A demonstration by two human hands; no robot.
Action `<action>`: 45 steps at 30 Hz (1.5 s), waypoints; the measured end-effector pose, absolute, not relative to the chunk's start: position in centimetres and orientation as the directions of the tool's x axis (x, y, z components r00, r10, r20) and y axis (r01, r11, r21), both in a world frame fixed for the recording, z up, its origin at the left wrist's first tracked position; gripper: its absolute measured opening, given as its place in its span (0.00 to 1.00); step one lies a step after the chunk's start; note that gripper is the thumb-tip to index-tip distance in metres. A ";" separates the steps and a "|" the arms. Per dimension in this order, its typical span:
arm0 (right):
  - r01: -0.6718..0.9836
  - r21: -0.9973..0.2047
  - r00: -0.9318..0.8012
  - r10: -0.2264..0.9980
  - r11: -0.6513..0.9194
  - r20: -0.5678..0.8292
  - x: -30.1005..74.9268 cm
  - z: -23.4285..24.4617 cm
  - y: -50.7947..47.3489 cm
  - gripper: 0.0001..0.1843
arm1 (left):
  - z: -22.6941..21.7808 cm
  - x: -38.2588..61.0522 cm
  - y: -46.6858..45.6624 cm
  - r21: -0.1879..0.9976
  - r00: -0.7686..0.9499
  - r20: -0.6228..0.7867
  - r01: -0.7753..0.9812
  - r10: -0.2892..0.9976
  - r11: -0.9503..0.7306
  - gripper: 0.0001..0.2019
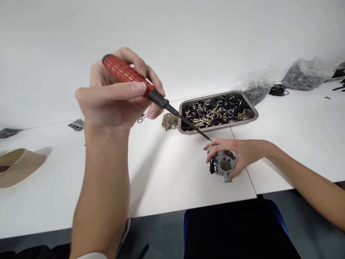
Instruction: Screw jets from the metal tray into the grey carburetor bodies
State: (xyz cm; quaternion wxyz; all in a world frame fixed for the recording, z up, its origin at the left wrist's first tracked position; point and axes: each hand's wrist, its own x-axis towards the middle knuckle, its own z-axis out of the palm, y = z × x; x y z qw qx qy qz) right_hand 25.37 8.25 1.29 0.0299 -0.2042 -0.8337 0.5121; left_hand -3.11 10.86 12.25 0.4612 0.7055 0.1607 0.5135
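Note:
My left hand (115, 86) is raised and closed around a screwdriver (126, 72) with a red ribbed handle and a black collar. Its long dark shaft slants down to the right, and the tip ends at the top of a grey metal carburetor (225, 164); whether they touch I cannot tell. My right hand (239, 153) grips the carburetor from above and the right, fingers over its top and thumb low on its side. A round bore faces me, with a black fitting on its left. The fingers hide part of its top.
Behind the carburetor stands a metal tray (254, 117) of black and brass-coloured small parts. A pile of small brass pieces (169, 121) lies left of it. Plastic bags of parts (307, 73) and a black cable (278, 90) sit back right. A tan ring-shaped roll (27, 165) is far left.

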 end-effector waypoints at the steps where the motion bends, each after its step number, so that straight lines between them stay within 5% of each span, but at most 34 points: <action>1: 0.306 -0.866 -0.917 0.368 0.394 -0.157 25.4 1.3 8.2 0.34 | 12.9 -2.7 10.9 0.789 0.446 0.608 -0.247 0.657 -0.562 0.08; 6: 0.275 -0.865 -0.930 0.344 0.419 -0.129 25.2 1.5 8.1 0.29 | 14.0 -1.5 10.8 0.700 0.546 0.664 -0.214 0.511 -0.681 0.07; 16: 0.294 -0.854 -0.925 0.351 0.429 -0.142 25.3 1.4 8.1 0.28 | 12.9 -0.2 8.3 0.706 0.516 0.636 -0.090 0.573 -0.702 0.10; 25: 0.242 -0.864 -0.937 0.337 0.443 -0.089 25.2 1.2 8.2 0.27 | 13.4 1.1 8.2 0.714 0.702 0.469 0.055 0.536 -0.698 0.10; 45: 0.201 -0.881 -0.944 0.324 0.428 -0.058 25.1 1.1 8.3 0.28 | 11.7 2.1 7.6 0.794 0.708 0.463 -0.064 0.533 -0.605 0.06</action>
